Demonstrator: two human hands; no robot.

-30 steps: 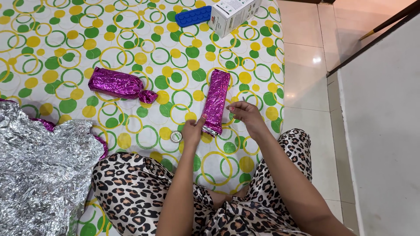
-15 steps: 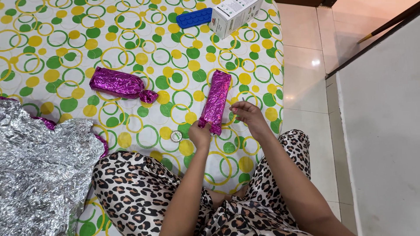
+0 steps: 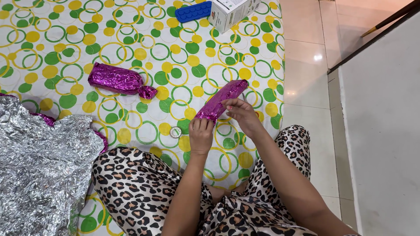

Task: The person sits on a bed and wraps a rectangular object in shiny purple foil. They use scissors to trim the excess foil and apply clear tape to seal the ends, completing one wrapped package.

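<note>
Head view: purple foil roll (image 3: pixel 222 99) pinched between both hands' fingers (image 3: pixel 205 123)

White box (image 3: pixel 231 11) at sheet's top edge

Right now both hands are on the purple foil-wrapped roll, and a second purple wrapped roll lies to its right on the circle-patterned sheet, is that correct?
Not quite. Both the left hand and the right hand are on the purple foil-wrapped roll, but the second purple wrapped roll lies to its left on the circle-patterned sheet, not its right. The head view shows this.
</note>
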